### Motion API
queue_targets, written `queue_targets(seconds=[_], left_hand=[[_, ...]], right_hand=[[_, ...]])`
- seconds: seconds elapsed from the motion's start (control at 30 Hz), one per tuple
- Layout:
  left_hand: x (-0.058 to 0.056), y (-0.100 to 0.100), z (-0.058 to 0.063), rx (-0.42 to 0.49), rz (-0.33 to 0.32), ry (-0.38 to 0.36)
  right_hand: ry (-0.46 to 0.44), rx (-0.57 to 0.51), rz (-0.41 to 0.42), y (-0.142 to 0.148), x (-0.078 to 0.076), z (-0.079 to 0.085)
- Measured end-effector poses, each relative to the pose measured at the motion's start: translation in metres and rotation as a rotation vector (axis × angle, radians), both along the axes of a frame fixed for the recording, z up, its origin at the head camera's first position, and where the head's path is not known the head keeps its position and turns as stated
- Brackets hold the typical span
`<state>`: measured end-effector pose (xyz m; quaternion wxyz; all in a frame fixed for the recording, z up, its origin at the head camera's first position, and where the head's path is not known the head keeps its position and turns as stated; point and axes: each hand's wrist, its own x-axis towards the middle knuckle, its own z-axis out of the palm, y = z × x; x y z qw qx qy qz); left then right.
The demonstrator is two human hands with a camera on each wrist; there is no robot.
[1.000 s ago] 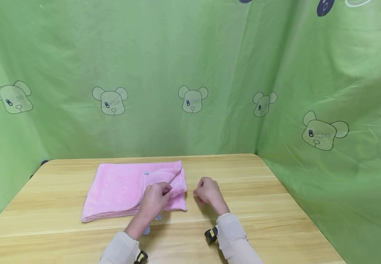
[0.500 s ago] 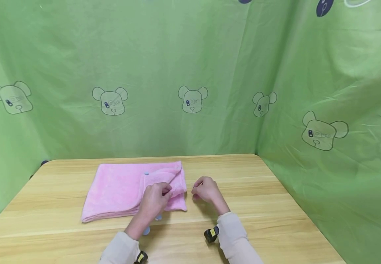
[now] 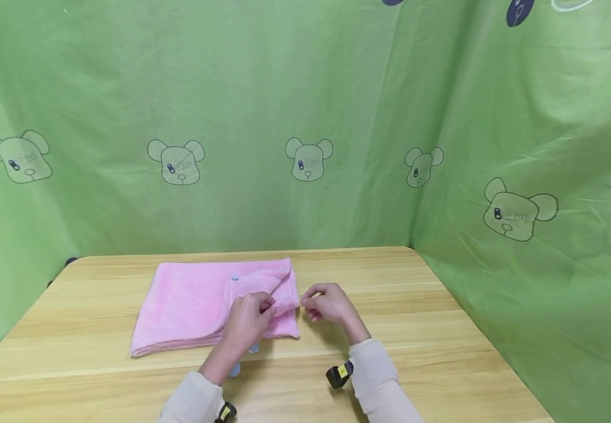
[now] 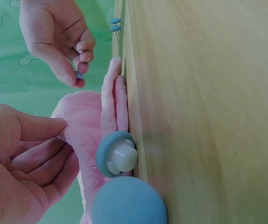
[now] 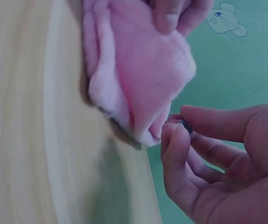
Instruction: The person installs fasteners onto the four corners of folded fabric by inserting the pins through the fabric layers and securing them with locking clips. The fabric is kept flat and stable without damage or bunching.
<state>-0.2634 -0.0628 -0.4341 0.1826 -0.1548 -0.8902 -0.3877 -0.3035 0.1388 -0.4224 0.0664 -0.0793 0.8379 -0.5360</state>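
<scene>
A folded pink plush cloth lies left of centre on the table. My left hand pinches its turned-up flap between thumb and finger. To the right, just off the cloth's edge, my right hand pinches a small blue-grey piece, mostly hidden by the fingertips. Near my left wrist are a blue ring-shaped cap with a white knob and a blue dome. Another small blue piece shows on top of the cloth.
The wood-grain table extends to the right of the hands. Green curtains with bear outlines stand behind and at both sides of it. Each wrist bears a small black camera.
My right hand has moved slightly left toward the cloth's edge, and its fingers have turned a little. The left hand and the cloth have stayed put.
</scene>
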Motion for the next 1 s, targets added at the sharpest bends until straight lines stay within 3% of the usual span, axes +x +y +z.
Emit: queue_targets(seconds=[0.23, 0.5, 1.0], left_hand=[[0.0, 0.0, 0.0, 0.003, 0.001, 0.003], [0.001, 0.0, 0.0, 0.014, 0.0, 0.022], [0.0, 0.0, -0.001, 0.018, 0.003, 0.0]], right_hand=[[-0.156, -0.27, 0.14, 0.0, 0.0, 0.004], [-0.257, -0.256, 0.336, -0.001, 0.0, -0.002], [-0.27, -0.254, 0.304, -0.008, 0.002, -0.01]])
